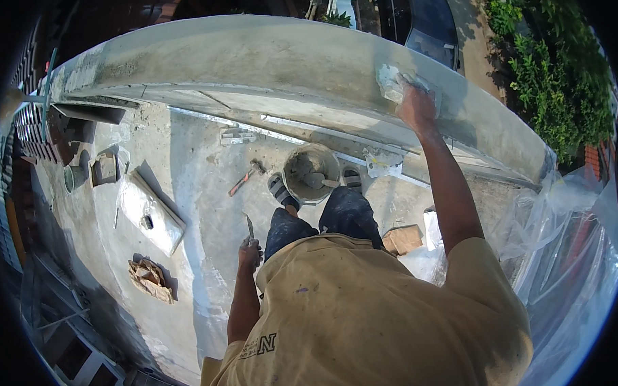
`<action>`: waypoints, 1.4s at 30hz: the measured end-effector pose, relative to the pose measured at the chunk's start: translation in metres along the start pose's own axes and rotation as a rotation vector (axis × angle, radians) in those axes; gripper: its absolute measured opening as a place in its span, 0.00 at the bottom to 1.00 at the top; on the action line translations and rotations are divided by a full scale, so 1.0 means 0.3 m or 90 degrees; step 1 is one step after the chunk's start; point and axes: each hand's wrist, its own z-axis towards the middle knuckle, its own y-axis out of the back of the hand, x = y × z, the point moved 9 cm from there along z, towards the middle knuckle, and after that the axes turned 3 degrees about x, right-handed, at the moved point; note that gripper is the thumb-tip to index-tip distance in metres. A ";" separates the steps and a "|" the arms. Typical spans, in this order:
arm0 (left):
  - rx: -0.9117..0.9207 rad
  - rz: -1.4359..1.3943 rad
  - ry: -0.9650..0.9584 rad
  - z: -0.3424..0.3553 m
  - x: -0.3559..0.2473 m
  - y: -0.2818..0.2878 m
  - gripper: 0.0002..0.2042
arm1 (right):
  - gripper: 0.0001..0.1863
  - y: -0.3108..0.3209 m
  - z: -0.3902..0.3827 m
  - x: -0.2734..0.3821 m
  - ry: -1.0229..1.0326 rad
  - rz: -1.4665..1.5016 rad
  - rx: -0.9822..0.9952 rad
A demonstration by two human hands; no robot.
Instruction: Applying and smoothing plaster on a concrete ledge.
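Note:
My right arm reaches out to the grey plastered top of a parapet wall (250, 55). There my right hand (418, 104) is closed round a flat, pale tool (391, 83) pressed against the plaster; the fingers hide much of it, so its exact kind is unclear. Low on the left, my left hand (249, 253) grips a putty knife (249, 226), its narrow blade pointing away from me. Between my feet stands a round bucket (301, 159) of wet grey mortar, with a trowel (315, 180) resting in it.
A red-handled hammer (239, 184) lies left of the bucket. Further left are a silvery sack (149, 205), crumpled brown paper (150, 280) and an open box (105, 169). Clear plastic sheeting (562, 232) hangs at right. Beyond the wall, a dark car (429, 25) stands far below.

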 end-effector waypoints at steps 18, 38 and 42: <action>0.005 -0.049 0.069 0.153 -0.033 0.332 0.20 | 0.30 -0.103 0.157 0.624 0.145 -0.065 -0.110; 0.034 -0.067 0.078 0.209 -0.065 0.398 0.15 | 0.29 -0.108 0.222 0.875 0.115 -0.033 -0.018; -0.003 -0.135 0.026 0.185 -0.084 0.433 0.21 | 0.30 -0.086 0.214 0.804 0.140 -0.047 -0.048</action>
